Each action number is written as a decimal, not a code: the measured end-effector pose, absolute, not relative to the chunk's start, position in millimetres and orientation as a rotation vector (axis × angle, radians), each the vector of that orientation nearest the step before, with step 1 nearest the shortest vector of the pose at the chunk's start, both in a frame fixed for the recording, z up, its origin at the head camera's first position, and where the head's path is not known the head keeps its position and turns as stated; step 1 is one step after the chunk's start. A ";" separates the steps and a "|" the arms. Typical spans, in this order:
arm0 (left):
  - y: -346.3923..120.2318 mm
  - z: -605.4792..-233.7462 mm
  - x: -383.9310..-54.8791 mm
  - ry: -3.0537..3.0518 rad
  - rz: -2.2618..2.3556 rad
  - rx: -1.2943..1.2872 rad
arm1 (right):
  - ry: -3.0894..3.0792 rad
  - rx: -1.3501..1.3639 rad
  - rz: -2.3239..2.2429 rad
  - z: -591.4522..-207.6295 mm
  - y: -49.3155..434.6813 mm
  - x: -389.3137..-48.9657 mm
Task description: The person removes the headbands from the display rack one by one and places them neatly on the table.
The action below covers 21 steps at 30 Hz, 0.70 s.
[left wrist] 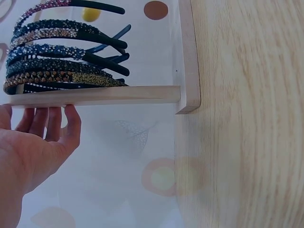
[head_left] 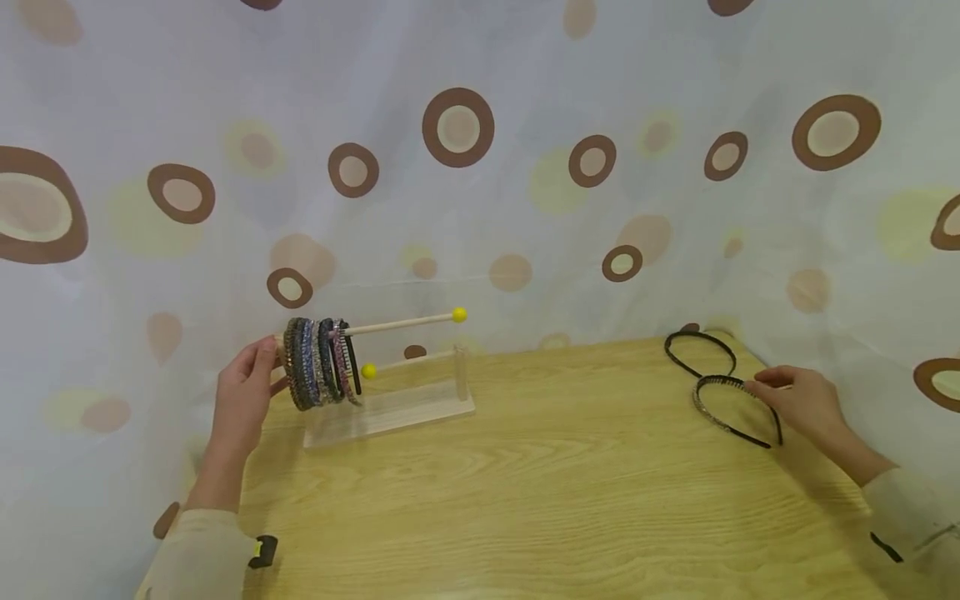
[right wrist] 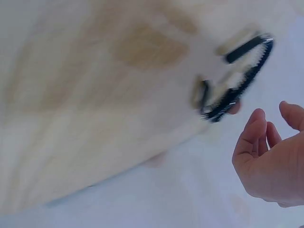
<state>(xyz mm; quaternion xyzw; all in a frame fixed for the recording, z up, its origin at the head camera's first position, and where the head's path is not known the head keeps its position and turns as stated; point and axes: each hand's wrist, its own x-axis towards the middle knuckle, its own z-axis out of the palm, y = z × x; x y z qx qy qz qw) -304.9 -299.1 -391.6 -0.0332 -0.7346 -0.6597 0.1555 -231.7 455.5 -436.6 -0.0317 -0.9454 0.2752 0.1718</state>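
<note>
At the left of the table, my left hand holds the near upright of a wooden headband stand, fingertips against the wood in the left wrist view. Several glittery headbands hang side by side on its upper rod, close to that upright. On the right, my right hand is over a dark headband with sparkling trim on the table. In the head view its fingertips overlap the band; the right wrist view has its fingers loosely bent, apart from the blurred headband.
Another dark headband lies just behind the sparkling one. The stand's rods end in yellow balls. A patterned curtain hangs behind and beside the wood-grain table.
</note>
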 end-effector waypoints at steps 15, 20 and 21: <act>-306.0 -387.7 -307.4 -2.068 -1.875 -0.120 | -2.625 0.231 1.204 -383.1 276.5 -278.4; -303.6 -390.8 -309.5 -2.108 -1.847 -0.129 | -2.521 0.335 1.472 -379.8 207.8 -289.1; -303.5 -391.7 -309.9 -2.115 -1.845 -0.130 | -2.501 0.349 1.512 -380.5 194.1 -291.8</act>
